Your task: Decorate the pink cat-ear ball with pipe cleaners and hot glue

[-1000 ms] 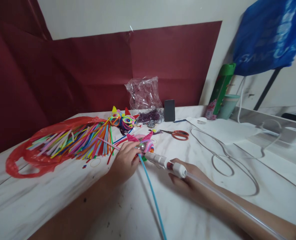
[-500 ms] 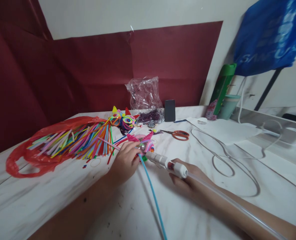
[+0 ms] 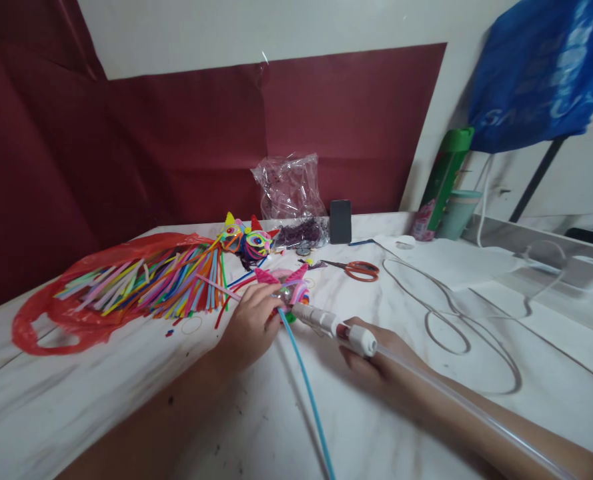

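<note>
My right hand (image 3: 371, 347) is wrapped round a white hot glue gun (image 3: 333, 325), with a long clear glue stick (image 3: 456, 393) running out of its back end. The nozzle points left and meets or nearly touches a small cat-face craft (image 3: 289, 287) with pink ears and coloured strips. My left hand (image 3: 257, 317) is closed on the near left side of this cat-face craft, fingers over its face. A light blue pipe cleaner (image 3: 303, 380) runs from beneath my left fingertips down towards me. The exact contact under the fingers is hidden.
Many coloured pipe cleaners (image 3: 171, 280) lie on a red plastic bag (image 3: 51, 337). Two finished-looking cat faces (image 3: 257, 244) sit behind. Orange-handled scissors (image 3: 361, 270), a clear plastic bag (image 3: 291, 190), a black phone-like slab (image 3: 340, 222) and a looped cord (image 3: 429, 320) are further back and right.
Almost nothing differs. Both hands, the glue gun and the craft stay in place, and the light blue pipe cleaner has barely shifted.
</note>
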